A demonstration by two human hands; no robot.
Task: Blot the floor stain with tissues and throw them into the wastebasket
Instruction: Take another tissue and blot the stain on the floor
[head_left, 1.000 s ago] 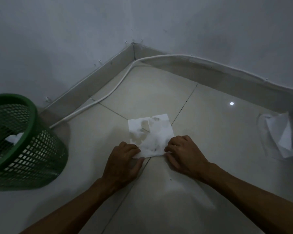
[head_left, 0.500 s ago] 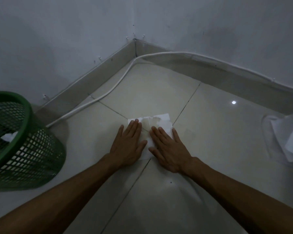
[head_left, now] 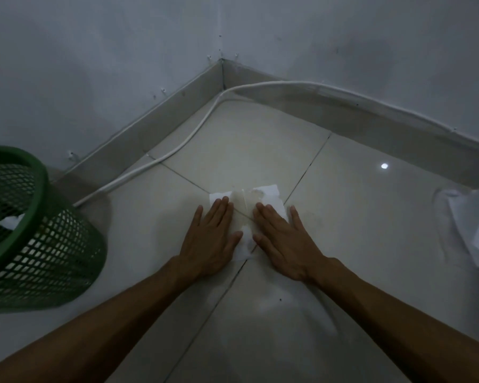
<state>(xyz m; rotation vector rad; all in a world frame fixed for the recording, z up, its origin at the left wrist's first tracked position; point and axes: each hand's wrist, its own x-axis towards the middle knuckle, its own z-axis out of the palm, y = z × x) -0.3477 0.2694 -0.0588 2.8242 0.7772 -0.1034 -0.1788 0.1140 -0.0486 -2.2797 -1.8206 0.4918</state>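
dim corner of a room. pale glossy floor tiles [head_left: 357,217] with dark grout lines, one bright light spot reflected on the right. two grey-white walls [head_left: 94,64] meet at the far corner above a grey skirting board [head_left: 155,120]. a white cable [head_left: 177,145] runs along the foot of the right wall, bends at the corner and trails over the floor toward the left.

we see a white tissue [head_left: 268,193] lying flat on the tiles where the grout lines cross, with yellowish wet patches through its middle. our left hand [head_left: 210,239] lies on its left part, fingers straight and together, palm down, gripping nothing. our right hand [head_left: 282,241] lies likewise on its right part, fingers straight and slightly spread, pressing flat. a strip of tissue shows between the two hands.

green mesh wastebasket [head_left: 53,239] stands on the floor to the left, well apart from the tissue; a scrap of white paper [head_left: 10,222] shows inside it.

hard to make out: the stain's edge under the tissue and hands. the basket is cut off by the left edge. at the right edge a clear plastic pack of tissues [head_left: 470,230] is partly cut off and blurred.
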